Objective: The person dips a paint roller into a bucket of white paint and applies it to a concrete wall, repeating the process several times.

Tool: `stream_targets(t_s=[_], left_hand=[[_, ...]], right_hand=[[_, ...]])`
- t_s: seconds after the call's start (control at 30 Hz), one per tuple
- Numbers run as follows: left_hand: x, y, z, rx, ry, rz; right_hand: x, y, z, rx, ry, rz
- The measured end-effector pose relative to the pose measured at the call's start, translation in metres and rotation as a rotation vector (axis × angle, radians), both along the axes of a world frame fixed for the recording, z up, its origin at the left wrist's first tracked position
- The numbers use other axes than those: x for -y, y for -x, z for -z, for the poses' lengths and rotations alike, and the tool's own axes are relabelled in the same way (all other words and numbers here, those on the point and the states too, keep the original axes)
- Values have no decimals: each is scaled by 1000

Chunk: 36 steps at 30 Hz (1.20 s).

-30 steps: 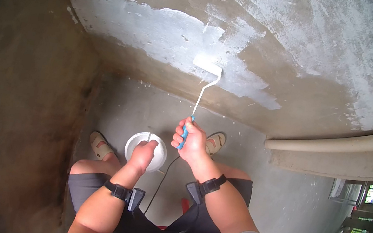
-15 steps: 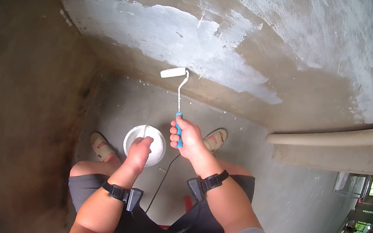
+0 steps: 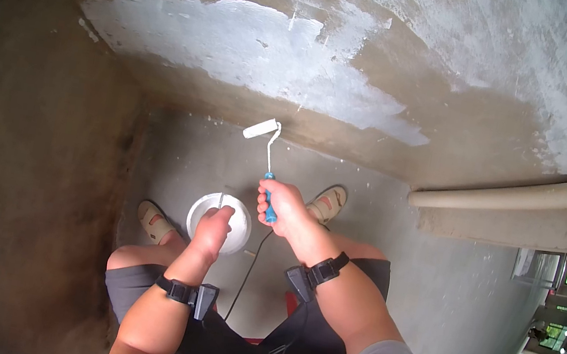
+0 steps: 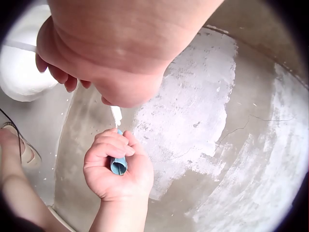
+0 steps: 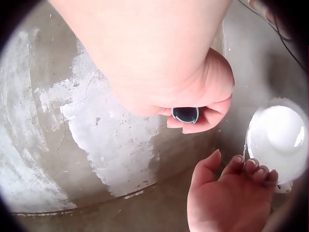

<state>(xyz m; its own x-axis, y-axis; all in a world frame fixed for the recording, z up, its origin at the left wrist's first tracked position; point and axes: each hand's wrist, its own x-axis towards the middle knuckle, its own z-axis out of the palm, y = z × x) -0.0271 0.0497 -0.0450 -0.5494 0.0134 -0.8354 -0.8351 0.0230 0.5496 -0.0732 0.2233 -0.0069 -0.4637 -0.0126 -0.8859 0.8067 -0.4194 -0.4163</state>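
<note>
My right hand point(image 3: 283, 208) grips a paint roller by its blue handle point(image 4: 119, 165), fingers wrapped round it. At the end of the bent wire frame, the white roller sleeve point(image 3: 260, 128) points left, below the white patch point(image 3: 230, 46) on the wall. Over on the left, my left hand point(image 3: 212, 231) holds the thin handle of a white bucket point(image 3: 240, 228), its fingers curled at the rim. White paint point(image 5: 282, 128) shows inside the bucket in the right wrist view. Part of the bucket is hidden by my left hand in the head view.
Bare brown wall point(image 3: 27, 159) rises close on the left. A pale pipe point(image 3: 510, 199) runs along the wall base at right. My sandalled feet stand either side of the bucket on the grey floor point(image 3: 413, 294), and a black cable point(image 3: 249, 275) hangs between my legs.
The roller has come off the painted patch, moving left and down toward the bucket in my right hand. My left hand and the bucket have shifted only slightly.
</note>
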Motion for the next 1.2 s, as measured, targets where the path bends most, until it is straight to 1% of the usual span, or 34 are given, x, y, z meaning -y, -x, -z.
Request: stream_targets(t_s=[0.17, 0.23, 0.37, 0.5, 0.6, 0.67, 0.73, 0.77, 0.8, 0.83, 0.9, 0.93, 1.0, 1.07, 1.13, 1.2], left_hand=[[-5, -1, 4, -22, 4, -25], [-8, -1, -1, -39, 15, -28], [-6, 3, -2, -17, 0, -40], [-5, 3, 4, -33, -5, -83], [-2, 4, 2, -52, -6, -128], [0, 7, 0, -56, -4, -161], [5, 7, 1, -90, 28, -275], [9, 8, 1, -90, 3, -315], [13, 7, 11, -98, 15, -354], [15, 8, 12, -97, 35, -377], [19, 9, 13, -98, 33, -403], [22, 9, 16, -99, 37, -404], [30, 7, 23, -133, 47, -366], [32, 7, 26, -144, 64, -377], [36, 8, 26, -161, 56, -443], [37, 7, 24, -162, 53, -460]], right_hand=[[3, 1, -1, -34, -17, -37], [4, 1, 3, -51, -14, -39], [-1, -1, 6, -70, -20, -46], [-8, -2, 9, -73, -15, -62], [-13, -2, 5, -47, -55, -96], [-20, -2, -6, -106, -149, -305], [-27, -3, -12, -174, -195, -459], [-30, -3, -18, -185, -235, -546], [-30, -4, -23, -197, -271, -623], [-30, -6, -25, -211, -250, -631], [-34, -10, -26, -189, -260, -733], [-34, -10, -28, -190, -257, -734], [-36, -15, -27, -176, -263, -855], [-38, -18, -26, -184, -259, -879], [-40, -18, -25, -203, -242, -985], [-41, -18, -26, -196, -242, -1035]])
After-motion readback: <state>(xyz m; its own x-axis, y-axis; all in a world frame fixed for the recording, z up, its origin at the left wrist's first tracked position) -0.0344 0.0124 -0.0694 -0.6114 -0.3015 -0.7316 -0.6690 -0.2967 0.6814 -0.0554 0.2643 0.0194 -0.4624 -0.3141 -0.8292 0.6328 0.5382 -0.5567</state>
